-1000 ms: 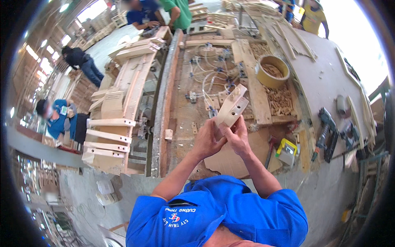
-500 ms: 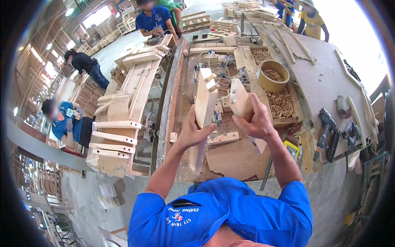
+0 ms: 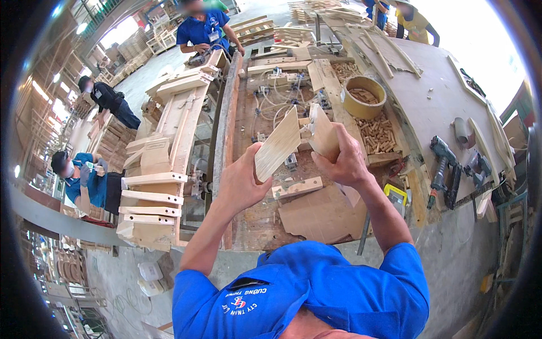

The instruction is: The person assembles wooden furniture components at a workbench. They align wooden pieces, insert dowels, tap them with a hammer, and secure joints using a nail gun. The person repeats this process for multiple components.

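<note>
My left hand point(image 3: 240, 179) grips a pale wooden board point(image 3: 278, 146), raised and tilted over the workbench, its wide grained face toward me. My right hand point(image 3: 347, 158) is closed around a second wooden piece point(image 3: 325, 134), whose narrow end points away from me. The far ends of the two pieces come close together; whether they touch I cannot tell. Beneath them, a short drilled wooden block point(image 3: 297, 188) lies on the bench beside a sheet of brown cardboard point(image 3: 322, 214). Clamps with pale air hoses point(image 3: 276, 96) are fixed to the bench beyond my hands.
Wooden dowels point(image 3: 379, 135) fill a tray at right, with a yellow round tub point(image 3: 361, 104) of dowels above it. A nail gun point(image 3: 443, 164) rests on the right-hand table. Drilled wooden rails point(image 3: 152, 198) lie on the left stand. Several people work farther off.
The board in my left hand has turned, now showing its broad face and slanting up to the right. My left hand has moved left; the right-hand piece has shifted slightly left.
</note>
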`<state>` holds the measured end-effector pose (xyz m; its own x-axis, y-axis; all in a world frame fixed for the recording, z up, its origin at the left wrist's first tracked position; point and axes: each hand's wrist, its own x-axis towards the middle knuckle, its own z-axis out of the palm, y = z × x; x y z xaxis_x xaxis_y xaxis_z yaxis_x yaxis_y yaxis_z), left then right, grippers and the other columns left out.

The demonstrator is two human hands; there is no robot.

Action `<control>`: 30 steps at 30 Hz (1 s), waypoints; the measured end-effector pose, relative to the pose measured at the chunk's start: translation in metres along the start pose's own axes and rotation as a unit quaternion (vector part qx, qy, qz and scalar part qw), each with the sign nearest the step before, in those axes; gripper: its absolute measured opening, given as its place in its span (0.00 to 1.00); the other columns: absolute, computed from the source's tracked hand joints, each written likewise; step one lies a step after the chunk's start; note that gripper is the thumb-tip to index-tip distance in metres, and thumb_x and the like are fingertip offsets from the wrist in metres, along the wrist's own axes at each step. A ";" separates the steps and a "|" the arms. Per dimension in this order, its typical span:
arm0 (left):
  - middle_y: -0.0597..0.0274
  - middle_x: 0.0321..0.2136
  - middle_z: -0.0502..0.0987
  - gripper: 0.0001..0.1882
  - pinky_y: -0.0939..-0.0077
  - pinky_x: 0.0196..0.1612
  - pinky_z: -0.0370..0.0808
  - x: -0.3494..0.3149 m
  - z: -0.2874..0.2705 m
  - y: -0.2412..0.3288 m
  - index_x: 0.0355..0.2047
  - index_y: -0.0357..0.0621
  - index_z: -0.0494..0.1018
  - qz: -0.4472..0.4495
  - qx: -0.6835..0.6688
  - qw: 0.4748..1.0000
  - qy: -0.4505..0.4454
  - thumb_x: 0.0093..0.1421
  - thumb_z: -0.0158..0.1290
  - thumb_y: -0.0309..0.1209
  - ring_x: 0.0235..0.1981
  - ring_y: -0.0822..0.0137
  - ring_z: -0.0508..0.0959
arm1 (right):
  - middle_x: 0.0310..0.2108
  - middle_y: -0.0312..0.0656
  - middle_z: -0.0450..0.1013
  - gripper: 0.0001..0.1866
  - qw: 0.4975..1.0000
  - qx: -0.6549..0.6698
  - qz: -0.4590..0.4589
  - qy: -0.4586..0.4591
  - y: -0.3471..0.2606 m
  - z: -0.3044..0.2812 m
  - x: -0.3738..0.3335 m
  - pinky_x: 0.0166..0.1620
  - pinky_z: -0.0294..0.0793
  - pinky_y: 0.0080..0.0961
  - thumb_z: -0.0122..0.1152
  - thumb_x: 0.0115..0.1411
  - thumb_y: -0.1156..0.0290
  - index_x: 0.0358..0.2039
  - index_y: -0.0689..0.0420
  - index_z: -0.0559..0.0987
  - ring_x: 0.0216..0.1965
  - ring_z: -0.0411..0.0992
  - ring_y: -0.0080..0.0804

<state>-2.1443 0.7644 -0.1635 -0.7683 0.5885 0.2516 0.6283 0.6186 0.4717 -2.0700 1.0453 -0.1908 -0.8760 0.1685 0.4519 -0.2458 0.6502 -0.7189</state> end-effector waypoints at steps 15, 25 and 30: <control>0.37 0.43 0.82 0.40 0.49 0.49 0.82 0.008 -0.013 -0.002 0.66 0.41 0.64 0.066 0.080 0.991 -0.081 0.52 0.65 0.30 0.45 0.36 0.84 | 0.45 0.60 0.76 0.33 0.991 -0.127 -0.008 -0.042 0.010 -0.007 -0.024 0.47 0.80 0.53 0.72 0.54 0.66 0.56 0.64 0.67 0.44 0.79 0.64; 0.35 0.39 0.82 0.37 0.45 0.47 0.81 0.020 -0.003 -0.008 0.63 0.41 0.64 0.098 0.033 0.985 -0.140 0.53 0.64 0.29 0.43 0.34 0.83 | 0.42 0.61 0.76 0.29 0.978 -0.174 0.033 -0.108 0.006 -0.025 -0.028 0.45 0.79 0.54 0.72 0.53 0.65 0.49 0.63 0.67 0.43 0.79 0.65; 0.36 0.41 0.82 0.35 0.47 0.48 0.81 0.010 0.009 -0.009 0.61 0.40 0.65 0.049 -0.038 0.981 -0.184 0.55 0.65 0.32 0.44 0.34 0.83 | 0.42 0.62 0.77 0.29 0.970 -0.151 0.037 -0.188 -0.002 -0.047 -0.015 0.46 0.79 0.51 0.72 0.54 0.67 0.50 0.63 0.67 0.43 0.80 0.63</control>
<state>-2.1564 0.7694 -0.1729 -0.5990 0.8006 -0.0166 0.6757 0.5164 0.5260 -2.0371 1.0761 -0.1711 -0.9900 -0.0227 0.1392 -0.0936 0.8437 -0.5285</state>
